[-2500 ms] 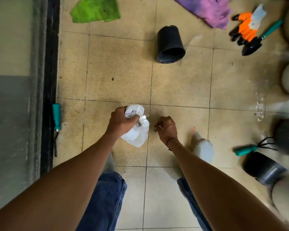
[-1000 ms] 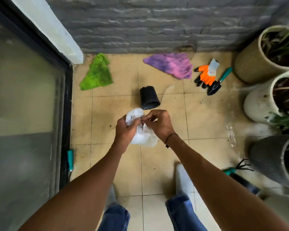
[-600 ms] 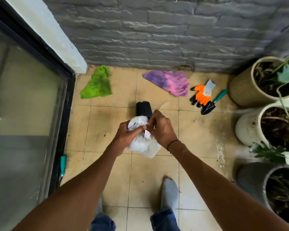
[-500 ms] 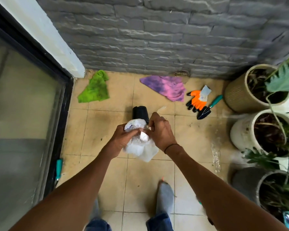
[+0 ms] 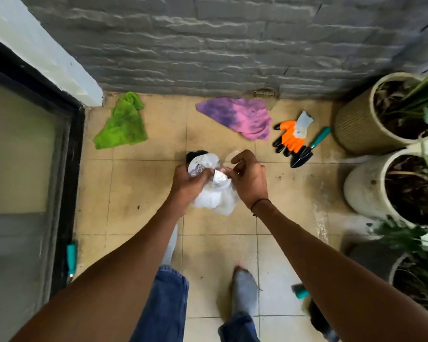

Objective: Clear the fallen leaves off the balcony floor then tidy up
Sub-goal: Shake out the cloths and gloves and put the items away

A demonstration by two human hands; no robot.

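Observation:
I hold a crumpled clear plastic bag [image 5: 213, 201] in front of me, above the tiled balcony floor [image 5: 143, 188]. My left hand [image 5: 187, 186] grips the bag's bunched neck from the left. My right hand [image 5: 248, 180] pinches the top of the bag from the right with curled fingers. The bag's contents are too crumpled to make out. A black plastic pot [image 5: 194, 154] lies on the floor just beyond the bag, mostly hidden behind it.
A green cloth [image 5: 122, 124] and a purple-pink cloth [image 5: 240, 116] lie by the grey stone wall. Orange gloves [image 5: 290, 137] and a teal trowel [image 5: 309, 149] sit near several plant pots [image 5: 361, 124] on the right. A glass door [image 5: 22, 169] runs along the left, with a teal-handled tool [image 5: 71, 257] at its base.
I have risen from a crouch, lifting the bag off the floor. My right hand came off the tile and joined the left at the bag's top. The view tilted up to the wall.

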